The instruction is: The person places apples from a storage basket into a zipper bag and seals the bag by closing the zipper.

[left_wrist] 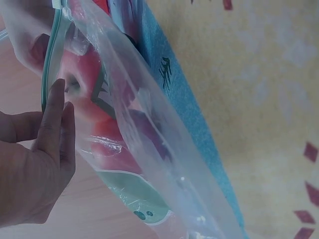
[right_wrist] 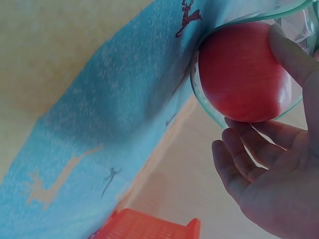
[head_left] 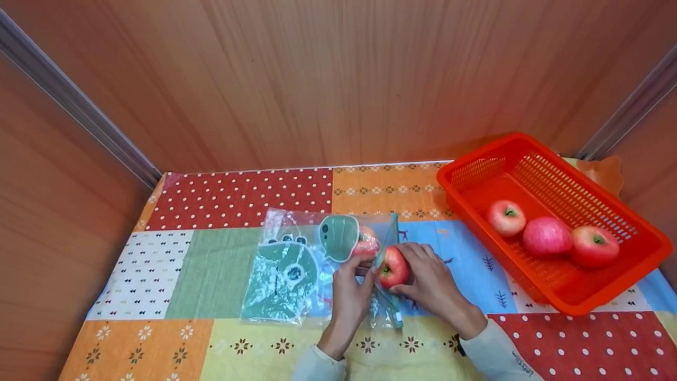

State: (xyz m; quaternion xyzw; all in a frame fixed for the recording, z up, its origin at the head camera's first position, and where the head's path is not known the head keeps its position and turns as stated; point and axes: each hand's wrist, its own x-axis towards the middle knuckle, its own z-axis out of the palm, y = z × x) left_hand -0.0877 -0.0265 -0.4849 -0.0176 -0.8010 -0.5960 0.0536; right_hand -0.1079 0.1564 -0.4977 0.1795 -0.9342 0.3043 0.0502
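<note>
A clear zip bag (head_left: pixel 280 286) with green cartoon prints lies flat on the patterned cloth, its green-edged mouth facing right. One apple (head_left: pixel 367 243) is inside, partly covered by a print. My left hand (head_left: pixel 350 293) pinches the green zip edge (left_wrist: pixel 50 64) between thumb and fingers, lifting the mouth apart. My right hand (head_left: pixel 433 280) holds a red apple (head_left: pixel 395 269) at that mouth. In the right wrist view this apple (right_wrist: pixel 241 72) sits within the loop of the green edge, thumb on one side and fingertips on the other.
An orange-red plastic basket (head_left: pixel 521 140) stands at the right, tilted across the table corner. Several apples (head_left: pixel 547 236) lie in it. Wood-grain panels (head_left: pixel 338 79) rise behind and at both sides. A patchwork cloth (head_left: pixel 222 275) covers the table.
</note>
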